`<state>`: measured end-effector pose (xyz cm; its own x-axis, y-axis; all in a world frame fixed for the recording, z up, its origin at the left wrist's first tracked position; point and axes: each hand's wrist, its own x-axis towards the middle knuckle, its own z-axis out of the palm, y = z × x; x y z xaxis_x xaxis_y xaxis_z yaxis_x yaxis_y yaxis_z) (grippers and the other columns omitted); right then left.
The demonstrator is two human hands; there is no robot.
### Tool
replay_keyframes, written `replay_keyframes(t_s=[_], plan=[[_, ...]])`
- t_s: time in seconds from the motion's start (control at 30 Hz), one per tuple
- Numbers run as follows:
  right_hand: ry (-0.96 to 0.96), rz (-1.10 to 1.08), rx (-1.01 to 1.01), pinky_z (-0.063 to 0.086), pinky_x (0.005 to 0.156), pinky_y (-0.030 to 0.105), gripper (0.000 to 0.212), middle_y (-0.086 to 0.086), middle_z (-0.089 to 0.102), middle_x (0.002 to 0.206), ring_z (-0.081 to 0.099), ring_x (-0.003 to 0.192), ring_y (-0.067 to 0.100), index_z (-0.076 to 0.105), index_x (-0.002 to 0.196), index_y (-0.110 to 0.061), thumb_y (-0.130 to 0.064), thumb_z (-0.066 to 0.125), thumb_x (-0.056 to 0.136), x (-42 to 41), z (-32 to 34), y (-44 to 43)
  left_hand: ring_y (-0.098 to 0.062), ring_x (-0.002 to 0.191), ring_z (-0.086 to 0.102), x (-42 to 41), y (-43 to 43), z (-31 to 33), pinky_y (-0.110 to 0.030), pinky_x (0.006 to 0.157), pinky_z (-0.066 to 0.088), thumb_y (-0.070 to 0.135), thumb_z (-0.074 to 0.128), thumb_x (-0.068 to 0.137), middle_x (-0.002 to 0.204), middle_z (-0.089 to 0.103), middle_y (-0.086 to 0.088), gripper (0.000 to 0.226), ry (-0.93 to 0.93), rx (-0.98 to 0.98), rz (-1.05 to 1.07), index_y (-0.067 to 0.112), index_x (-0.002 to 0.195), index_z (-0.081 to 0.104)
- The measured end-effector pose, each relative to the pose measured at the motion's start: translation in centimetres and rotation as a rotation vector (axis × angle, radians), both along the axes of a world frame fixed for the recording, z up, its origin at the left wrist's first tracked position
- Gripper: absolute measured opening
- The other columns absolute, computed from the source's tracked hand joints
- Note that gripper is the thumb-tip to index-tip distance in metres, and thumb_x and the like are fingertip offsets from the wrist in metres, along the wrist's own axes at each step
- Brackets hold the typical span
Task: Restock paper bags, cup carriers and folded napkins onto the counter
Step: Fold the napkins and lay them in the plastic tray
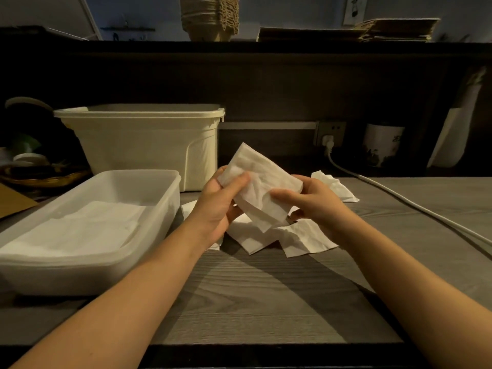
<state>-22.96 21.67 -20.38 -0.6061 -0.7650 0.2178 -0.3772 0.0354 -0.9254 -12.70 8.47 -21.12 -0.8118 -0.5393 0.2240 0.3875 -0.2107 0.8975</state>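
While both hands meet at the middle of the frame, they hold one folded napkin point(262, 179) up off the grey counter point(266, 302). The left hand point(217, 201) grasps its left edge, thumb on top and fingers curled beneath. The right hand point(315, 202) pinches the right edge the same way, thumb lying across the paper.

Below and just behind the hands, several loose napkins point(300, 237) lie crumpled and overlapping on the counter, and one more point(336, 186) sits just right of the right hand.

At the left of the frame a shallow white tray point(80, 275) holds a flat stack of napkins point(87, 227). Behind it stands a taller cream tub point(143, 141).

Along the dark shelf at the top, a stack of cup carriers point(210, 18) rises at centre. To the upper right lies a flat brown pile, which looks like paper bags point(372, 30), though the light is dim there.

A white cable point(399, 202) runs from a wall socket point(330, 134) down across the right side of the counter.
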Motion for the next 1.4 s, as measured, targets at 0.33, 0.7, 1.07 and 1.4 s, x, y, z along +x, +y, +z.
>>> replay_keyframes(t_s=[0.33, 0.7, 1.07, 1.4], plan=[[0.710, 0.001, 0.354, 0.053, 0.079, 0.032, 0.034, -0.008, 0.059, 0.100, 0.058, 0.090, 0.010, 0.055, 0.116, -0.024, -0.041, 0.060, 0.086, 0.9, 0.3, 0.6, 0.004, 0.090, 0.049, -0.1, -0.1, -0.9, -0.009, 0.071, 0.038, 0.032, 0.044, 0.095, 0.097, 0.050, 0.022, 0.009, -0.202, -0.783, 0.338, 0.031, 0.104, 0.047], [0.974, -0.013, 0.441, 0.045, 0.083, 0.024, 0.053, -0.004, 0.052, 0.132, 0.053, 0.112, 0.013, 0.027, 0.141, -0.032, -0.044, 0.045, 0.093, 1.8, 0.1, 0.6, -0.001, 0.092, 0.042, 0.0, 0.5, -0.9, -0.013, 0.074, 0.034, 0.026, 0.031, 0.101, 0.106, 0.045, 0.007, 0.015, -0.323, -0.744, 0.138, 0.023, 0.109, 0.044], [1.072, -0.089, 0.387, 0.049, 0.073, 0.026, 0.028, -0.006, 0.062, 0.109, 0.056, 0.095, 0.010, 0.055, 0.120, -0.026, -0.036, 0.047, 0.094, 1.6, 0.6, 0.5, -0.003, 0.087, 0.044, 0.1, 0.7, -0.5, -0.016, 0.067, 0.037, 0.034, 0.035, 0.099, 0.105, 0.045, 0.006, 0.017, -0.343, -0.560, 0.194, 0.031, 0.116, 0.036], [0.850, 0.015, 0.492, 0.050, 0.085, 0.034, 0.050, -0.001, 0.062, 0.115, 0.057, 0.099, 0.014, 0.047, 0.131, -0.031, -0.036, 0.063, 0.084, 1.8, 0.4, 0.5, -0.012, 0.097, 0.050, -0.2, 0.7, -0.8, -0.027, 0.081, 0.041, 0.036, 0.045, 0.096, 0.103, 0.060, 0.005, 0.024, -0.443, -0.580, 0.148, 0.035, 0.119, 0.042]])
